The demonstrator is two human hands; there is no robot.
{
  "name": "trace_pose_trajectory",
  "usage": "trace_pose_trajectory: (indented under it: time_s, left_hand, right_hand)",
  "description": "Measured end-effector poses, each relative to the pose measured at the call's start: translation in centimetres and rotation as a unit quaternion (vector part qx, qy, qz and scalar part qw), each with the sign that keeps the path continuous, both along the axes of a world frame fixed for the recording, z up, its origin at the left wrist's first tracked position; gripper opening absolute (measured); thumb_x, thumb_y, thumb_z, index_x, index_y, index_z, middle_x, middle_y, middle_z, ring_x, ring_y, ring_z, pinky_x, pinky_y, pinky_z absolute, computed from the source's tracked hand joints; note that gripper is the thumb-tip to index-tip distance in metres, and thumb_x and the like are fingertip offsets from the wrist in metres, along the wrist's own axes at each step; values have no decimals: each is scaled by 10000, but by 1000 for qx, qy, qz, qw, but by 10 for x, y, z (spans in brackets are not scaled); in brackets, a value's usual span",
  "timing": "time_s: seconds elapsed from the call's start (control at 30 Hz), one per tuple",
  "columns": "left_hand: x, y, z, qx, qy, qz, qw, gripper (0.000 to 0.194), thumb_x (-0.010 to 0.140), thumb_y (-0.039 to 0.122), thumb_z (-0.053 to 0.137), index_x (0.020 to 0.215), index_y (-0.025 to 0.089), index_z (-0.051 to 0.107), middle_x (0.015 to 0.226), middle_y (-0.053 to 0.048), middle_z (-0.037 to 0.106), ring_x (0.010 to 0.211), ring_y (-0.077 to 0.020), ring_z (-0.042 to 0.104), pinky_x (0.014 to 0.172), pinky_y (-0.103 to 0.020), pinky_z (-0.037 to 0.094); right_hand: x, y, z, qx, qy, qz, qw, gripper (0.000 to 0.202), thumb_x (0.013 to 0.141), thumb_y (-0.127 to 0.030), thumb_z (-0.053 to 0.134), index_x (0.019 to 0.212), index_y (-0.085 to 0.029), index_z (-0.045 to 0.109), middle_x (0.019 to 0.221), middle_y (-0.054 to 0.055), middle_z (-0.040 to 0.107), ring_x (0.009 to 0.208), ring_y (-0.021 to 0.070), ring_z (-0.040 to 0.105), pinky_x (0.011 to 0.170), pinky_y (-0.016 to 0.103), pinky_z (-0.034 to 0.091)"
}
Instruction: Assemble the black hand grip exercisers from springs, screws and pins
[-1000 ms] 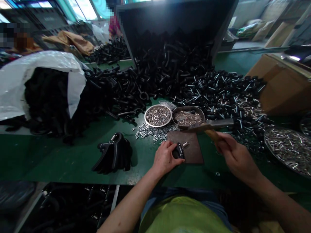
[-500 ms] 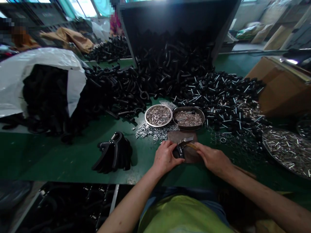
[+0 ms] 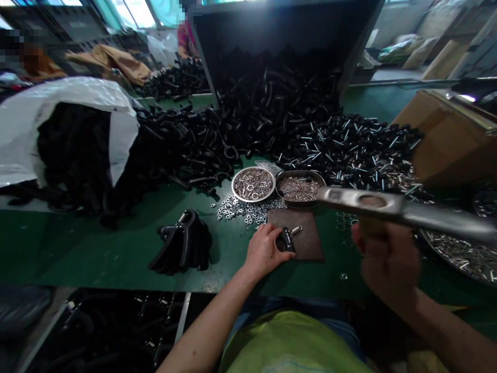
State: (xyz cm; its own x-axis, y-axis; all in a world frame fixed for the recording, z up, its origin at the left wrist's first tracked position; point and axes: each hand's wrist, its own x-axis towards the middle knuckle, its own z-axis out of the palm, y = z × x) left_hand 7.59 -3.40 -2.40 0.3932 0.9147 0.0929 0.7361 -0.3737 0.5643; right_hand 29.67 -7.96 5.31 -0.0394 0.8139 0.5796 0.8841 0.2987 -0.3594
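Note:
My left hand (image 3: pixel 266 248) grips a small black part (image 3: pixel 288 241) against a flat brown plate (image 3: pixel 310 246) on the green table. A silvery threaded piece (image 3: pixel 296 230) sticks out of the part on its right side. Raised to the right of the plate, my right hand (image 3: pixel 390 256) is closed round the handle of a hammer (image 3: pixel 404 210), whose blurred metal head looms large near the camera. Behind the plate lie loose nuts (image 3: pixel 248 211), a round bowl of small metal pieces (image 3: pixel 253 200) and an oval tin (image 3: pixel 302 204).
A stack of black curved parts (image 3: pixel 184 243) stands left of my left hand. Heaps of black parts (image 3: pixel 186 140) and bolts (image 3: pixel 361 150) cover the back. At right are a cardboard box (image 3: pixel 446 140) and a large tray of metal pieces (image 3: pixel 458 243).
My right hand has lifted the hammer off the black part, up and to the right, uncovering the threaded piece and plate. My left hand has hardly moved.

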Motion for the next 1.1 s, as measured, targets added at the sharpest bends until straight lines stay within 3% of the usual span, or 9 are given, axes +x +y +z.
trace_pose_trajectory:
  time_s: [0.17,0.33,0.5,0.57,0.67,0.8,0.9,1.0,1.1]
  left_hand:
    - [0,0,0,-1,-1,4,1000,534,592,482,757,1026,195,635,971,-60,568,936,-236,492,794,-342,436]
    - [0,0,0,-1,-3,3,1000,572,589,507,752,1049,190,629,992,-67,567,948,-241,486,806,-346,430]
    - [0,0,0,-7,4,4,1000,537,593,491,755,1026,195,635,969,-58,567,943,-238,488,800,-339,430]
    - [0,0,0,-4,7,5,1000,549,595,504,749,1034,196,631,987,-58,566,953,-239,487,809,-341,428]
    - [0,0,-1,-5,9,4,1000,559,602,518,738,1046,200,622,1003,-53,565,965,-236,489,814,-337,428]
    - [2,0,-1,-12,7,7,1000,543,595,493,747,1031,201,608,1010,-50,569,972,-234,497,824,-336,429]
    - [3,-2,0,-18,-5,32,999,532,574,463,764,992,193,579,1021,-57,572,977,-240,509,831,-347,425]
    - [4,-6,4,-61,-64,94,992,530,593,459,752,1000,198,537,972,-49,587,930,-232,538,797,-343,427]
    - [9,-11,13,-160,-206,160,952,615,583,507,750,1053,205,494,896,-23,595,829,-197,557,725,-299,429]
  right_hand:
    - [-13,8,-8,-206,-125,110,964,308,899,-304,395,1163,-285,552,817,26,701,656,190,657,552,291,492]
    - [-9,2,-7,-72,-4,10,997,339,926,-287,310,1150,-238,559,832,88,693,688,205,658,600,320,508]
    - [-4,14,-22,-257,-137,69,954,298,914,-303,381,1154,-274,555,857,28,717,641,188,670,541,276,490]
    - [-5,16,-17,-208,-89,64,972,329,930,-280,345,1214,-255,507,1005,50,701,775,189,680,632,288,514]
    - [-10,12,-16,-122,-52,64,989,338,932,-256,314,1192,-209,525,914,63,707,743,172,671,650,278,511]
    - [-3,9,-43,-206,-172,70,961,340,934,-295,349,1209,-254,544,878,31,710,662,164,657,564,261,474]
    - [25,12,-66,-192,-208,-20,959,379,940,-334,360,1288,-279,500,944,33,699,717,166,653,575,260,448]
    - [54,18,-78,-140,-247,-83,955,371,922,-358,404,1246,-260,555,883,53,687,727,192,633,565,280,417]
    - [53,21,-77,-85,-234,-64,966,346,904,-346,436,1172,-200,600,953,102,664,873,249,605,691,344,444]
